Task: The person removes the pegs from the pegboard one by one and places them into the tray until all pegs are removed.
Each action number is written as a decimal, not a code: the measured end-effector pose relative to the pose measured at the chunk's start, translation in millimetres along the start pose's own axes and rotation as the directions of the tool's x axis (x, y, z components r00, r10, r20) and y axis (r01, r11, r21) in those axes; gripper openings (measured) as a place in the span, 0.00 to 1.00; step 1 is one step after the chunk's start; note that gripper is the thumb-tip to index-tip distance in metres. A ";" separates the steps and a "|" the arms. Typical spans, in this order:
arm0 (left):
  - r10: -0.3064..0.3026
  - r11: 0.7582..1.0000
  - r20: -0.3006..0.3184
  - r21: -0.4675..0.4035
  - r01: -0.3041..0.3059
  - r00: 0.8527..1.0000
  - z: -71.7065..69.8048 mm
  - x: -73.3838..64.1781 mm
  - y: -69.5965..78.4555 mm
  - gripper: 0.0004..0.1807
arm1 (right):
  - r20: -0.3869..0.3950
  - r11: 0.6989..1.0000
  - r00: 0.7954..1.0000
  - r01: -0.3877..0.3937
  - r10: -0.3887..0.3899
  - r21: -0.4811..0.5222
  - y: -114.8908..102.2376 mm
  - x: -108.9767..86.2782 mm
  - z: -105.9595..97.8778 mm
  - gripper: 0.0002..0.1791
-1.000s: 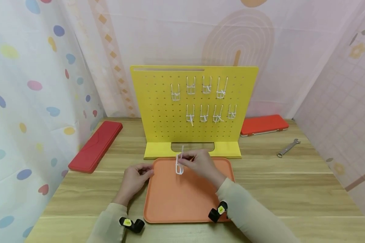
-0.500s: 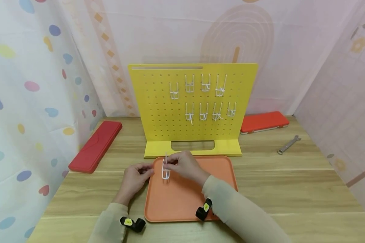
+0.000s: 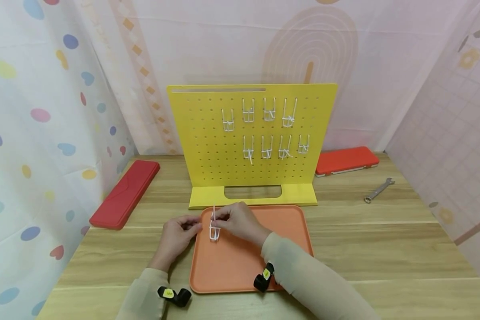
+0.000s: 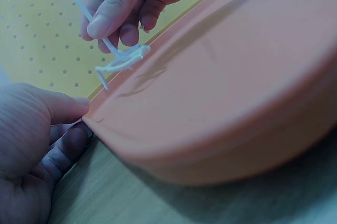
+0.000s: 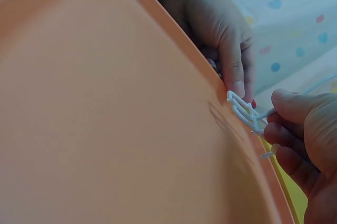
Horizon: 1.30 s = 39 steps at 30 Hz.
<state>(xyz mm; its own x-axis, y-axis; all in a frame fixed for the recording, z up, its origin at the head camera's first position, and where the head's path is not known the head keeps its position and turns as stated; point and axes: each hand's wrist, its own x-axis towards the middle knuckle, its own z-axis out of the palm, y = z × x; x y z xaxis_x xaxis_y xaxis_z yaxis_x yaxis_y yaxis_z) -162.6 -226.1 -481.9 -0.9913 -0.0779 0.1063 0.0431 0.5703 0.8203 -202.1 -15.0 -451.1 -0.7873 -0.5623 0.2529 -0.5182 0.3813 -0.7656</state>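
My right hand (image 3: 240,223) pinches a white wire pegboard hook (image 3: 214,234) between thumb and fingers, over the far left part of an orange tray (image 3: 244,271). In the left wrist view the hook (image 4: 124,62) hangs just above the tray, its long prong pointing up past the thumb. My left hand (image 3: 178,238) holds the tray's left rim near the far corner; its thumb (image 4: 66,107) lies at the rim, with the other fingers below on the outer side. A yellow pegboard (image 3: 216,164) stands upright behind the tray, with several similar white hooks (image 3: 267,147) in two rows.
A red case (image 3: 126,193) lies on the wooden table (image 3: 352,249) at the left. Another red case (image 3: 346,161) is beside the board at the right, with a metal wrench (image 3: 379,190) in front of it. Patterned curtains (image 3: 208,49) surround the table.
My right hand has carried the hook leftward over the tray, closer to my left hand and slightly lower. The left hand stays on the tray's rim.
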 end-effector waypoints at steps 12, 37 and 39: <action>-0.010 1.000 0.014 -0.009 0.010 1.000 -0.5 -0.4 1.2 0.10 | 0.004 1.000 1.000 0.007 -0.007 -0.029 5.7 0.3 2.5 0.07; -0.030 0.999 0.014 -0.024 0.030 0.999 -0.9 -1.3 2.4 0.09 | 0.016 0.999 0.999 -0.046 0.046 -0.002 7.8 0.0 8.6 0.08; -0.032 0.999 0.016 -0.019 0.032 0.999 -1.2 -1.5 3.1 0.09 | 0.018 0.999 0.998 -0.054 0.054 0.001 7.7 -0.5 7.4 0.09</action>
<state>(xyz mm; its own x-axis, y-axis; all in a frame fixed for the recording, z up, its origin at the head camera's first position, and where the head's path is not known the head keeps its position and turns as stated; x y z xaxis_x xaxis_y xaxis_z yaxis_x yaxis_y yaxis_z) -160.8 -225.2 -478.8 -0.9940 -0.0832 0.0712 0.0135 0.5518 0.8339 -203.3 -17.2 -461.5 -0.8078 -0.5542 0.2007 -0.4749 0.4102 -0.7786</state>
